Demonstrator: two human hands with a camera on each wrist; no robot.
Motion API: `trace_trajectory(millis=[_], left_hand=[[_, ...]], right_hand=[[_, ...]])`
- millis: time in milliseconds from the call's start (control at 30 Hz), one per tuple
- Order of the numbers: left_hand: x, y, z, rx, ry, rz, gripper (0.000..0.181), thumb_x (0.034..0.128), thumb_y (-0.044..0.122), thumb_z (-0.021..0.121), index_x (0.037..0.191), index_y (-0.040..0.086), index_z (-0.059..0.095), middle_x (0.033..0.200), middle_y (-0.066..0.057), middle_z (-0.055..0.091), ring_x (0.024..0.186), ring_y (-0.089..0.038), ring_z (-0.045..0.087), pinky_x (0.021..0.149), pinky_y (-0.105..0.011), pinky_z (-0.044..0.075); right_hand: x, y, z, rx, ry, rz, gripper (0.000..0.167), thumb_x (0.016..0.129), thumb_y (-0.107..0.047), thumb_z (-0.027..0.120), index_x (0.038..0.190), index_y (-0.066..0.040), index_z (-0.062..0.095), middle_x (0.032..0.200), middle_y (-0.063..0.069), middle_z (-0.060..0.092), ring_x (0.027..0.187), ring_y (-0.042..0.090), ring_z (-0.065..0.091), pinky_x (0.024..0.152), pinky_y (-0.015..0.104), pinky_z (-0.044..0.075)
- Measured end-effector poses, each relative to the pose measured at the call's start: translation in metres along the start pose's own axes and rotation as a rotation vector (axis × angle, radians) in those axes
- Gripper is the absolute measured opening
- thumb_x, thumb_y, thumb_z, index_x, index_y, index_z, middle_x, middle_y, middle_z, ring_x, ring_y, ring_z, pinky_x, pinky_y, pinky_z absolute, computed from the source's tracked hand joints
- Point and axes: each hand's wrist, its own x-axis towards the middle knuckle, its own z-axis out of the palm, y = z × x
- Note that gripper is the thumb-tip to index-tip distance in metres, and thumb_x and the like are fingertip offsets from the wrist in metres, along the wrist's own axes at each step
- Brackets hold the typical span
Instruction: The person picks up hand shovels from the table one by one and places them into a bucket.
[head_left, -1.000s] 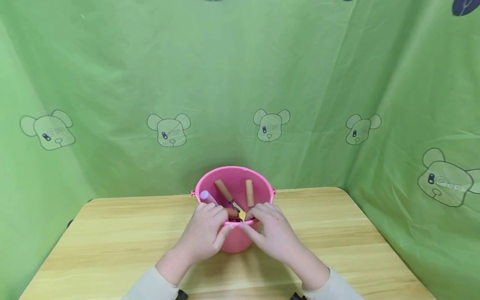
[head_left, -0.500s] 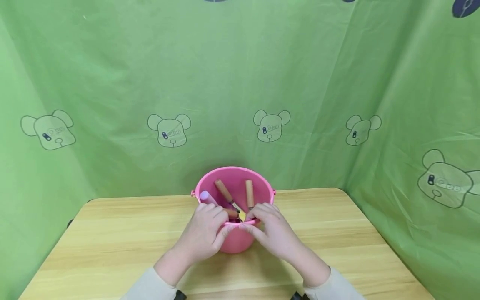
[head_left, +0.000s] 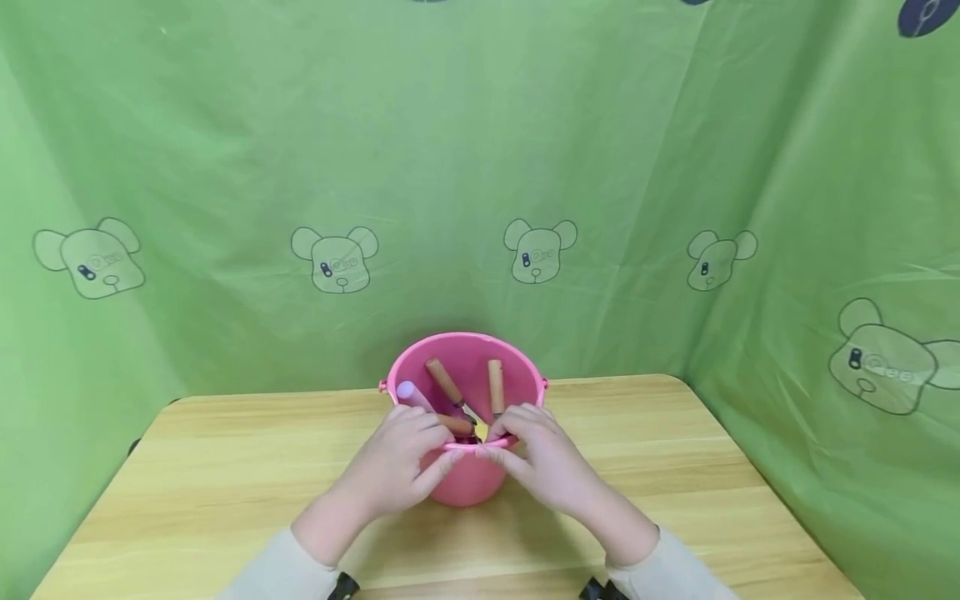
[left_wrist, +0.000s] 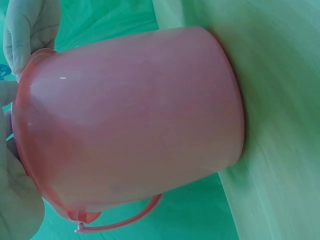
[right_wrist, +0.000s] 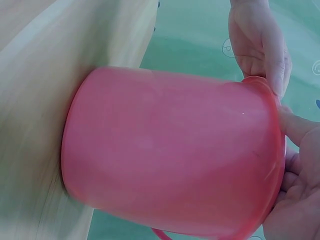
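Observation:
A pink bucket stands upright on the wooden table. My left hand grips its near rim on the left, thumb outside and fingers over the edge. On the right of the same rim, my right hand holds on likewise, the two thumbs close together. Inside lean tools with wooden handles: one handle at the back left, another handle at the back right, and a third handle beside my left fingers. A lilac rod end leans at the left wall. The tools' lower parts are mostly hidden.
The light wooden table spreads to both sides of the bucket. A green curtain with bear-head outlines hangs behind and at the sides. The bucket's pink carrying handle hangs down on its far side.
My left hand has shifted slightly left, its thumb now a little farther from the right thumb. The right hand stays on the rim. The head view has turned very slightly.

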Motion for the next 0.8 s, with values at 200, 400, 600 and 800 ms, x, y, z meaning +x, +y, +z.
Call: trace_trajectory(millis=[200, 400, 600, 800], left_hand=[[0.001, 0.0, -0.005, -0.001, -0.004, 0.001, 0.021, 0.0966, 0.029, 0.062, 0.109, 0.016, 0.073, 0.114, 0.003, 0.07, 0.107, -0.019, 0.062, 0.099, -0.041, 0.043], [0.001, -0.003, -0.011, 0.046, -0.009, -0.014, 0.022, 0.0963, 0.034, 0.062, 0.11, 0.02, 0.072, 0.114, 0.008, 0.069, 0.108, -0.014, 0.059, 0.101, -0.042, 0.039], [0.0, -0.003, -0.023, 0.073, -0.024, -0.074, 0.023, 0.0957, 0.035, 0.062, 0.114, 0.026, 0.072, 0.111, 0.011, 0.067, 0.11, -0.014, 0.058, 0.101, -0.046, 0.038], [-0.001, -0.001, -0.041, 0.154, -0.052, -0.19, 0.026, 0.095, 0.038, 0.063, 0.111, 0.019, 0.071, 0.11, 0.005, 0.069, 0.114, -0.019, 0.056, 0.103, -0.048, 0.036]], right_hand=[[0.003, -0.003, -0.007, 0.011, -0.031, -0.001, 0.015, 0.087, -0.03, 0.078, 0.087, -0.024, 0.064, 0.085, -0.019, 0.055, 0.086, 0.005, 0.051, 0.082, 0.032, 0.045], [0.008, -0.002, -0.013, -0.007, -0.088, -0.02, 0.01, 0.089, -0.028, 0.077, 0.09, -0.023, 0.068, 0.088, -0.018, 0.059, 0.086, 0.004, 0.053, 0.081, 0.031, 0.048], [0.011, -0.004, -0.02, -0.003, -0.131, -0.021, 0.008, 0.092, -0.024, 0.073, 0.096, -0.019, 0.07, 0.093, -0.014, 0.062, 0.09, 0.006, 0.058, 0.082, 0.03, 0.053], [0.017, -0.006, -0.038, -0.068, -0.138, 0.001, 0.01, 0.093, -0.024, 0.072, 0.1, -0.017, 0.07, 0.094, -0.013, 0.062, 0.091, 0.008, 0.059, 0.083, 0.033, 0.053]])
